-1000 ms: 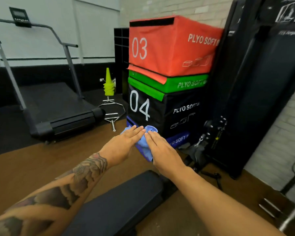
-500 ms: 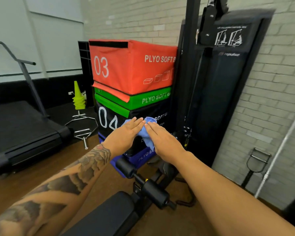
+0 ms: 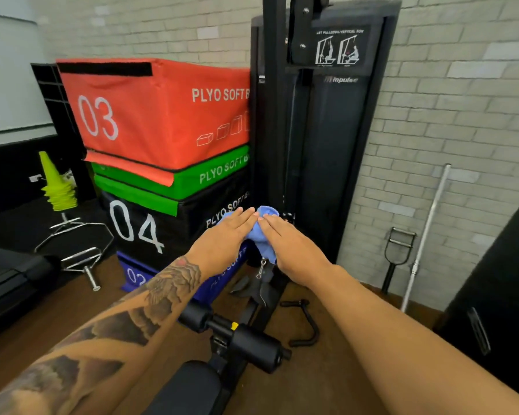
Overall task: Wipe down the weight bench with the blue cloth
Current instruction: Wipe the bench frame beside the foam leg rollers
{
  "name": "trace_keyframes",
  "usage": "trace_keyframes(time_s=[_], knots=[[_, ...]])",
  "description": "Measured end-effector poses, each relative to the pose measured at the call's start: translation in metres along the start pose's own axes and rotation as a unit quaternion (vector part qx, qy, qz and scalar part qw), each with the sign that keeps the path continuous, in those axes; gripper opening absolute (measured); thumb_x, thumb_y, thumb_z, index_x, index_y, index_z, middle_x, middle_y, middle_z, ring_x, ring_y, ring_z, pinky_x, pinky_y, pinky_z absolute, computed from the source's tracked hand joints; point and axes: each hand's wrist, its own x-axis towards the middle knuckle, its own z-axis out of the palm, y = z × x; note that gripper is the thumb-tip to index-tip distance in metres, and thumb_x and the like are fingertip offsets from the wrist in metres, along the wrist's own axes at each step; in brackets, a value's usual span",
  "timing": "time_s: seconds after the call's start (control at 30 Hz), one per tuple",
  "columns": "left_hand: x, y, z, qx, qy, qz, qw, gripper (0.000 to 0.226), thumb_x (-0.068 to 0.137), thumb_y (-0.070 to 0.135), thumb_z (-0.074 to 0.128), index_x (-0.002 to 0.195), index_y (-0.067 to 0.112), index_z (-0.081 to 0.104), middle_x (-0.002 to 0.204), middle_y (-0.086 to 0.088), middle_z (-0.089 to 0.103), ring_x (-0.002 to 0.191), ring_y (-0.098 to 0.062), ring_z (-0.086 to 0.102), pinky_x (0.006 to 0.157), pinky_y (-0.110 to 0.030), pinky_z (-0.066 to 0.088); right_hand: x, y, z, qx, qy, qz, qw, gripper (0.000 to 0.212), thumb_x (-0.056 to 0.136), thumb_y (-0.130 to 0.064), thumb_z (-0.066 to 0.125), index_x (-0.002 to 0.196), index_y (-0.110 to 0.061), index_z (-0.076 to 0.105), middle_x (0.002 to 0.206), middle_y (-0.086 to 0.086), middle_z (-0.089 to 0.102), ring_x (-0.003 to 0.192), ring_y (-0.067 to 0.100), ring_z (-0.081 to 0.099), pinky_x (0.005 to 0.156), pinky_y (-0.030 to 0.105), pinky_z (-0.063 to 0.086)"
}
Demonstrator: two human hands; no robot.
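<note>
Your two arms reach out in front of you. Your left hand (image 3: 222, 241) and your right hand (image 3: 291, 250) are side by side, backs up, fingers straight, with the fingertips almost touching. The blue cloth (image 3: 262, 235) is bunched up between them and under them, held up in the air. A bit of it hangs down below your right hand. How tight your grip on it is, I cannot tell, because the palms hide it. The weight bench (image 3: 192, 387) is low down, below your arms, well apart from the cloth. Its black roller pads (image 3: 252, 348) stick out at the end. Behind your hands is a stack of soft boxes (image 3: 162, 115).
</note>
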Motion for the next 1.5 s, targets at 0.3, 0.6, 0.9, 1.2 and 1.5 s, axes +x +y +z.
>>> trace_keyframes(time_s=[0.3,0.6,0.9,1.2,1.5], knots=[[0.007,-0.017,0.087,-0.057,-0.079,0.043,0.994,0.064,0.093,-0.001,0.043,0.150,0.015,0.018,0.158,-0.001,0.015,0.146,-0.020,0.011,0.112,-0.036,0.033,-0.034,0.021,0.067,0.036,-0.047,0.124,0.991,0.066,0.095,-0.003,0.051,0.150,-0.005,0.015,0.159,0.013,0.015,0.146,0.026,0.014,0.119,0.033,0.010],[-0.012,-0.034,0.196,-0.073,-0.150,0.021,0.986,0.066,0.092,-0.005,0.043,0.150,0.016,0.019,0.158,-0.001,0.016,0.146,-0.019,0.013,0.104,-0.040,0.043,-0.066,0.060,0.170,0.040,-0.091,0.138,0.985,0.068,0.093,-0.004,0.055,0.149,-0.003,0.016,0.158,0.015,0.017,0.146,0.026,0.016,0.116,0.028,0.006],[-0.062,-0.070,0.344,-0.066,-0.186,-0.023,0.980,0.071,0.089,-0.005,0.049,0.150,0.015,0.019,0.158,-0.003,0.017,0.146,-0.023,0.014,0.095,-0.038,0.050,-0.100,0.096,0.317,0.068,-0.155,0.123,0.978,0.077,0.089,-0.005,0.062,0.150,-0.004,0.015,0.158,0.014,0.014,0.147,0.026,0.014,0.116,0.028,0.003],[-0.128,-0.099,0.484,-0.060,-0.223,-0.024,0.973,0.082,0.069,-0.010,0.070,0.142,0.004,0.036,0.146,-0.017,0.041,0.134,-0.039,0.037,0.096,-0.052,0.048,-0.145,0.117,0.458,0.114,-0.210,0.109,0.965,0.080,0.079,0.002,0.068,0.146,0.002,0.024,0.153,0.022,0.026,0.142,0.035,0.026,0.116,0.047,0.024],[-0.156,-0.100,0.527,-0.041,-0.175,-0.021,0.984,0.058,0.086,0.016,0.051,0.140,0.003,0.038,0.142,-0.018,0.046,0.133,-0.037,0.041,0.108,-0.051,0.029,-0.164,0.122,0.514,0.145,-0.171,0.136,0.965,0.061,0.092,-0.010,0.048,0.148,-0.006,0.026,0.155,0.012,0.028,0.143,0.023,0.026,0.117,0.039,0.022]])
